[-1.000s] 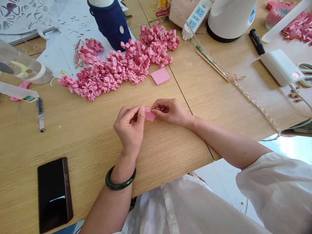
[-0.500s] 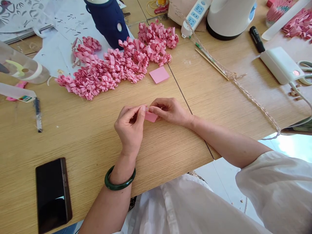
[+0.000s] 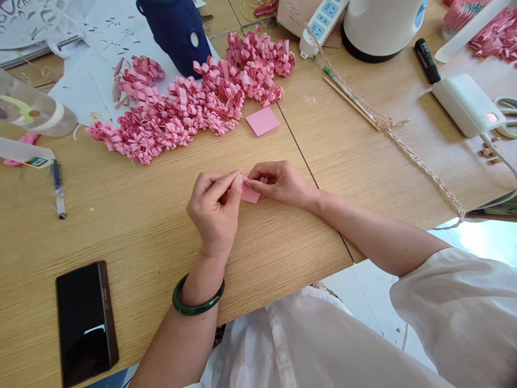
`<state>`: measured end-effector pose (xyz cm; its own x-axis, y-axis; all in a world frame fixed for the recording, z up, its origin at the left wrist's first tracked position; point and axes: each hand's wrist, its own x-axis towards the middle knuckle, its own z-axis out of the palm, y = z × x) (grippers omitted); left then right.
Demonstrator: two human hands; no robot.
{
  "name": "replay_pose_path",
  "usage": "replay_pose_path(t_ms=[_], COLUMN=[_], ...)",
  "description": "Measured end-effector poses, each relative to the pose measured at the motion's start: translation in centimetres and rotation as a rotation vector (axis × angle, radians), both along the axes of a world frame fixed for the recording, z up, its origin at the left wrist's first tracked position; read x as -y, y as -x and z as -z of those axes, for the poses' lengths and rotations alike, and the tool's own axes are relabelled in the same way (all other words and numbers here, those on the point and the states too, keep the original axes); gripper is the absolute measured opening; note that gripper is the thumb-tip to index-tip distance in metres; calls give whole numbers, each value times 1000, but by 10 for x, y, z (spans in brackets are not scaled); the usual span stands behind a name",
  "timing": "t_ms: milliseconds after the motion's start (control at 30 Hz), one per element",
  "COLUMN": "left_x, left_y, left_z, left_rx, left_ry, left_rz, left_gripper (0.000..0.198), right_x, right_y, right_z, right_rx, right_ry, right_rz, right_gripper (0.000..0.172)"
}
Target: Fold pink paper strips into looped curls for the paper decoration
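A small pink paper piece (image 3: 250,194) is held just above the bench (image 3: 133,215), toward its front edge, pinched between both hands. The left hand (image 3: 216,213) is closed on its left end, thumb and forefinger pressed together. The right hand (image 3: 278,183) is closed on the right end, fingers curled over it. The work in hand is judged to be the folding or curling of this piece, part-way through, since it is not yet shaped like the curled pink paper pieces (image 3: 181,110) heaped farther back. Further handling is judged to call for a light, even pinch, as thin paper creases easily. A flat pink square (image 3: 262,120) lies between heap and hands, apart from both. Most of the held piece is hidden by fingertips, so whether it is folded, cut or plain cannot be told. A dark phone (image 3: 86,320) lies at the left front. A navy bottle (image 3: 173,29) is cut off at the top edge.
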<state>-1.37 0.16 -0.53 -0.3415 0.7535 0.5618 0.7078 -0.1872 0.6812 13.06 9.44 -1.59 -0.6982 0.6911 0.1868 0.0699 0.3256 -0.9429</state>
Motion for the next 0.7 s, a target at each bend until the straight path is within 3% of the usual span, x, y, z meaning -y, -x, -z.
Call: replay_pose_path(t_ms=[100, 233, 367, 567, 700], left_x=[0, 0, 0, -2, -3], left_y=[1, 0, -1, -3, -3], left_z=[-1, -2, -2, 4, 7], left_rx=[-141, -136, 25, 423, 540], left_ry=[-35, 3, 36, 86, 103], left_rz=[19, 29, -6, 19, 32], left_gripper=[14, 14, 12, 9, 8], right_x=[-1, -1, -1, 1, 2], right_y=[0, 0, -1, -2, -3], right_z=[3, 3, 3, -1, -3], right_rx=[29, 57, 62, 10, -14], right_ry=[-43, -83, -87, 2, 36], right_rz=[-13, -13, -19, -70, -70], right_gripper=[44, 37, 35, 34, 33])
